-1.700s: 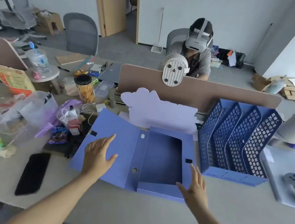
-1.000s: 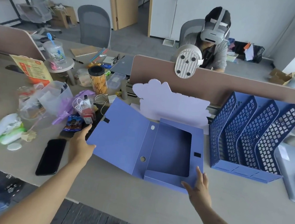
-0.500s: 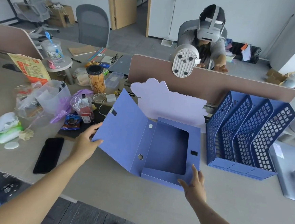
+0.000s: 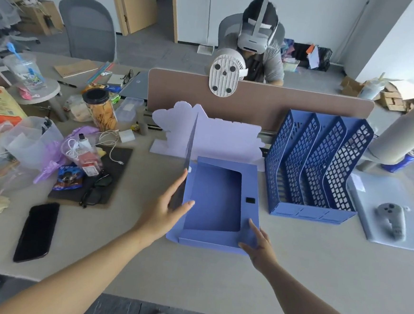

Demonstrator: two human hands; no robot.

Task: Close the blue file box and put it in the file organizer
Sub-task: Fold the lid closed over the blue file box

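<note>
The blue file box point(image 4: 215, 199) lies flat on the desk with its tray open and a black fastener patch point(image 4: 250, 200) on the right flap. Its lid point(image 4: 191, 143) stands almost upright along the tray's left side, seen edge-on. My left hand point(image 4: 164, 210) grips the lid low down, thumb on the inside and fingers on the outside. My right hand point(image 4: 261, 245) rests flat, fingers apart, on the tray's near right corner. The blue mesh file organizer point(image 4: 313, 212) stands just right of the box, its slots open towards me.
A lilac card cutout point(image 4: 227, 138) leans on the brown divider panel point(image 4: 279, 100) behind the box. Left of it lie a black phone point(image 4: 37, 231), bags, a snack jar and cables. A grey controller point(image 4: 391, 221) lies on a pad at right. A person sits beyond the divider.
My left hand has swung the lid up from lying open on the left to nearly vertical. My right hand has stayed on the tray's near right corner.
</note>
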